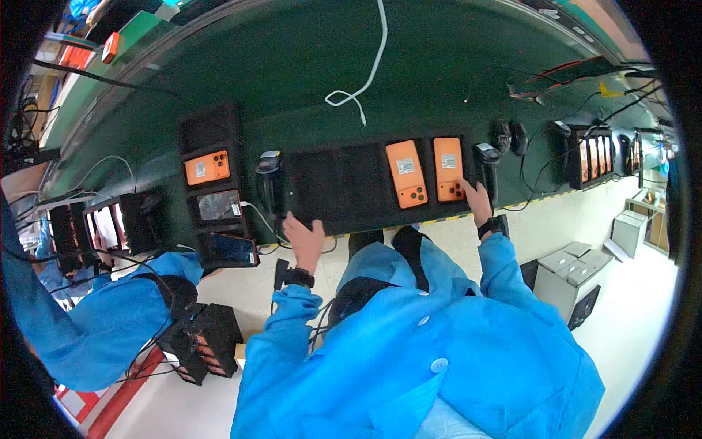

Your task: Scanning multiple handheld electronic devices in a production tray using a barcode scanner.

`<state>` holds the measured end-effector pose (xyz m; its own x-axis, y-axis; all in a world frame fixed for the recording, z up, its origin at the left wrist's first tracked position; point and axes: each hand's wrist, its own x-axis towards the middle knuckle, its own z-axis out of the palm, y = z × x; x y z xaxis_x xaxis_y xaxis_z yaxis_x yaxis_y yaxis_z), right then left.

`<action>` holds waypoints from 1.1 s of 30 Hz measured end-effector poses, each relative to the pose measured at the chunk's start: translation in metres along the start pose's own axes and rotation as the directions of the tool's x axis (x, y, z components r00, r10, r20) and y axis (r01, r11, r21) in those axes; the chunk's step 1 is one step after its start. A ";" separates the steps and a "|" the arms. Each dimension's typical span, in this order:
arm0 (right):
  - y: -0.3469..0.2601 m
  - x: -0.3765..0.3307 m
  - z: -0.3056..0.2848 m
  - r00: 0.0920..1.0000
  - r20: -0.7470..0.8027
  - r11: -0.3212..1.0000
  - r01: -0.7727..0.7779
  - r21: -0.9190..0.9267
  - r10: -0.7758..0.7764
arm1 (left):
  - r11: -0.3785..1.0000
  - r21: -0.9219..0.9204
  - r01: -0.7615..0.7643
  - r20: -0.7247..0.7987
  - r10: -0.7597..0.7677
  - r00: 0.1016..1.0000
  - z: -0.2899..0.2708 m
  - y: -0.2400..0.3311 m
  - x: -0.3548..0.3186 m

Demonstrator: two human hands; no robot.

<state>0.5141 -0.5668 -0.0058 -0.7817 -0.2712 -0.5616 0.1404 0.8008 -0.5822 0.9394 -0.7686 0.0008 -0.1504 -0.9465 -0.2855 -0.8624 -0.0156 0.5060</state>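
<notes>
Two orange phones lie face down on a black mat (333, 183), each with a pale label on its back: a left phone (401, 179) and a right phone (444, 170). My right hand (478, 204) is at the lower right corner of the right phone, fingers extended and open; whether a fingertip touches the phone I cannot tell. At the mat's lower left edge, my left hand (303, 240) is open and empty, thumb apart from the fingers. Near it stands a black handheld scanner (270, 183). Another black scanner (487, 164) stands right of the phones.
Left, a black tray (208, 132) holds an orange phone (207, 168), a dark-screened phone (219, 206) and another phone (232, 249). A white cable (376, 62) hangs over the green bench. Racks of phones (594, 157) stand right. A blue-sleeved co-worker (110, 329) is at left.
</notes>
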 end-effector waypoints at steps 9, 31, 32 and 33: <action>0.006 -0.091 -0.091 0.971 0.048 0.907 0.199 0.372 -0.233 | 0.898 -0.415 0.149 0.149 -0.094 0.984 -0.064 0.037 -0.017; 0.458 -0.178 -0.531 0.650 -0.633 0.660 0.260 0.704 0.419 | 0.831 -0.422 -0.362 0.685 0.554 0.474 0.187 0.557 -0.376; 0.474 -0.172 -0.556 0.616 -0.671 0.677 0.286 0.678 0.412 | 0.831 -0.468 -0.300 0.702 0.556 0.444 0.207 0.581 -0.394; 0.486 -0.154 -0.577 0.441 -0.690 0.696 0.183 0.695 0.574 | 0.806 -0.477 -0.349 0.693 0.590 0.414 0.227 0.604 -0.409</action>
<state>0.3525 0.1717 0.1373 -0.6837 0.7082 -0.1759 0.3771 0.1366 -0.9161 0.3699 -0.3178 0.2382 -0.9060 -0.1782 -0.3838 -0.4120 0.1641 0.8963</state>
